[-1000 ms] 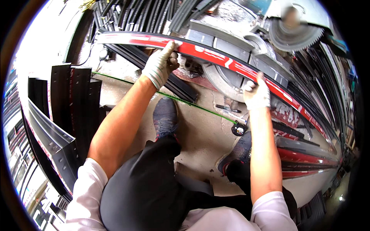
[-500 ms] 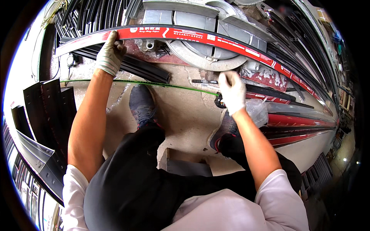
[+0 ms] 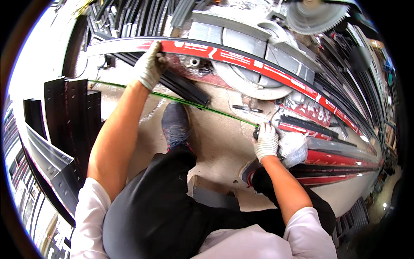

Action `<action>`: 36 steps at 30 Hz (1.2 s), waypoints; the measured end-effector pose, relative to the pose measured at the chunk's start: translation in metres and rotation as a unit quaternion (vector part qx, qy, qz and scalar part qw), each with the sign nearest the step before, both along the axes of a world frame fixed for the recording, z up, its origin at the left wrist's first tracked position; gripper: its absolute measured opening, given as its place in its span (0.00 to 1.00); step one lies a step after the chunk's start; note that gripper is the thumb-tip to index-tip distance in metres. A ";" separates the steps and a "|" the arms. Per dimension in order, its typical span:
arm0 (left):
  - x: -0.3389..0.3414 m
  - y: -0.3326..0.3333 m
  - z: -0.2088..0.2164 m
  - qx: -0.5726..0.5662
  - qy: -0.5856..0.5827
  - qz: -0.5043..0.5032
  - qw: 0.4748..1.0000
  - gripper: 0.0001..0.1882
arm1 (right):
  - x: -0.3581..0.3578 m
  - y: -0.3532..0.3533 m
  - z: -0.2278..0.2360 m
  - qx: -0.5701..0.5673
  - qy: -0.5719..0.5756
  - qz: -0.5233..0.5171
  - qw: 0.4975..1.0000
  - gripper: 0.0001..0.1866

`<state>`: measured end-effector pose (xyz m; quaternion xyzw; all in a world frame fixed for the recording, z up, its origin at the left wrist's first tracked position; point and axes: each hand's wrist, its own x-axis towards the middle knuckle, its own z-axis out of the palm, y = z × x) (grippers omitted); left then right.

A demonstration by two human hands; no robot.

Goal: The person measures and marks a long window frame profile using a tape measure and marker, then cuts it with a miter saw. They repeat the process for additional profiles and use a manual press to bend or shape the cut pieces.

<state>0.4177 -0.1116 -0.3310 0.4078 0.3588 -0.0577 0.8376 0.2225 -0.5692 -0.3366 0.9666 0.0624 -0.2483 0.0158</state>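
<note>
My left hand, in a pale work glove, is closed on a long dark profile with red-and-white protective film. This profile lies across the bed of a miter saw. My right hand, gloved too, has its fingers wrapped over the black case of a tape measure, which they partly hide. From the case a green tape blade runs out to the left along the floor, passing below my left wrist. A dark pen-like marker lies just beyond my right hand.
The toothed saw blade is at the top right. Short black profiles lie before the saw. Crumpled clear plastic and red-filmed profiles sit right of my right hand. Upright black pieces stand at the left.
My right hand has come down from above the tape measure onto its case and closed around it. My left hand keeps its hold on the profile. The whole view has shifted.
</note>
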 end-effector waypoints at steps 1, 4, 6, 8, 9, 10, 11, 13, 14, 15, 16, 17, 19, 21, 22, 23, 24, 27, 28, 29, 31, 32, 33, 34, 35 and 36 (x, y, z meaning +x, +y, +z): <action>0.001 -0.006 0.004 0.002 0.001 0.003 1.000 0.14 | 0.000 -0.002 -0.001 -0.004 0.006 0.001 1.000 0.45; 0.000 -0.007 0.016 -0.019 -0.003 -0.015 1.000 0.14 | 0.004 -0.009 0.002 0.062 -0.006 0.050 0.997 0.44; -0.002 -0.001 0.012 -0.019 0.002 -0.010 1.000 0.14 | 0.011 -0.011 0.008 0.113 -0.004 0.087 0.990 0.45; -0.002 -0.005 0.016 -0.003 0.015 -0.007 1.000 0.14 | 0.014 -0.016 0.013 0.133 0.011 0.097 0.986 0.44; 0.000 -0.011 0.018 -0.002 0.029 -0.005 1.000 0.15 | 0.016 -0.021 0.017 0.142 0.018 0.099 0.985 0.44; 0.000 -0.012 0.021 0.006 0.035 -0.011 0.999 0.16 | 0.020 -0.023 0.023 0.157 0.032 0.101 0.982 0.43; -0.003 -0.012 0.025 0.036 0.054 -0.022 0.998 0.19 | 0.025 -0.025 0.028 0.172 0.046 0.103 0.979 0.43; -0.009 -0.019 0.039 0.103 0.069 -0.070 0.990 0.22 | 0.036 -0.024 0.044 0.195 0.075 0.075 0.975 0.37; -0.013 -0.014 0.036 0.100 0.057 -0.097 0.989 0.25 | 0.041 -0.023 0.051 0.199 0.081 0.074 0.974 0.36; -0.017 -0.025 0.047 0.145 0.045 -0.130 0.980 0.28 | 0.045 -0.027 0.060 0.197 0.085 0.067 0.974 0.35; -0.020 -0.034 0.062 0.195 0.040 -0.174 0.965 0.29 | 0.049 -0.029 0.066 0.215 0.067 0.086 0.971 0.33; -0.022 -0.043 0.076 0.243 0.033 -0.217 0.945 0.30 | 0.053 -0.034 0.070 0.223 0.056 0.093 0.969 0.31; -0.028 -0.054 0.093 0.421 -0.055 -0.321 0.847 0.28 | 0.065 -0.042 0.076 0.231 0.031 0.122 0.965 0.29; -0.038 -0.068 0.111 0.488 -0.112 -0.363 0.786 0.24 | 0.083 -0.041 0.093 0.224 0.063 0.108 0.967 0.28; -0.039 -0.073 0.119 0.489 -0.125 -0.401 0.764 0.23 | 0.090 -0.046 0.097 0.221 0.053 0.115 0.967 0.27; -0.041 -0.076 0.124 0.490 -0.137 -0.439 0.741 0.21 | 0.096 -0.051 0.100 0.218 0.044 0.121 0.967 0.27; -0.046 -0.077 0.126 0.525 -0.180 -0.441 0.705 0.21 | 0.106 -0.044 0.113 0.232 0.044 0.122 0.964 0.25; -0.046 -0.077 0.127 0.601 -0.294 -0.438 0.601 0.22 | 0.129 -0.051 0.133 0.233 0.047 0.124 0.963 0.25; -0.045 -0.076 0.130 0.619 -0.312 -0.441 0.570 0.22 | 0.136 -0.054 0.138 0.245 0.033 0.131 0.960 0.26; -0.044 -0.076 0.132 0.637 -0.329 -0.444 0.538 0.22 | 0.142 -0.056 0.146 0.236 0.038 0.124 0.963 0.25; -0.039 -0.075 0.133 0.661 -0.350 -0.435 0.502 0.22 | 0.152 -0.068 0.148 0.245 0.013 0.135 0.960 0.25; -0.035 -0.075 0.133 0.672 -0.360 -0.430 0.484 0.23 | 0.157 -0.073 0.151 0.238 0.021 0.137 0.961 0.25; -0.032 -0.075 0.133 0.686 -0.354 -0.430 0.469 0.23 | 0.163 -0.072 0.157 0.227 0.024 0.134 0.964 0.25; -0.029 -0.076 0.132 0.699 -0.347 -0.429 0.455 0.23 | 0.167 -0.075 0.159 0.233 0.014 0.139 0.962 0.25; -0.025 -0.076 0.130 0.712 -0.341 -0.428 0.440 0.23 | 0.170 -0.081 0.158 0.240 0.004 0.144 0.960 0.25; -0.021 -0.077 0.128 0.738 -0.371 -0.372 0.424 0.20 | 0.174 -0.085 0.156 0.251 -0.023 0.154 0.955 0.25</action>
